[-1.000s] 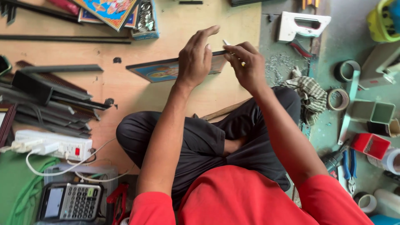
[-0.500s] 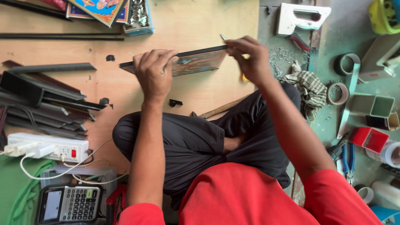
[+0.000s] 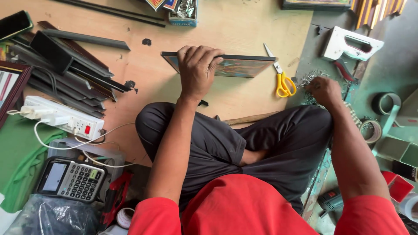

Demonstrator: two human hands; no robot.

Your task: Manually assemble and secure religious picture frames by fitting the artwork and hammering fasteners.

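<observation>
On the plywood surface (image 3: 244,26), in front of the crossed legs, a framed picture (image 3: 237,65) stands on its edge — the left hand (image 3: 198,69) has its grip clamped over the top edge. Well apart, the right hand (image 3: 323,90) rests in a pile of small staples (image 3: 307,79), fingers curled together — whether they pinch any, I cannot tell. Yellow scissors (image 3: 283,80) lie between both hands.

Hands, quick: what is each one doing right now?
Left hand: closed over the top edge of the framed picture, holding it.
Right hand: fingers curled at the pile of small metal bits; any grasp cannot be told.
</observation>
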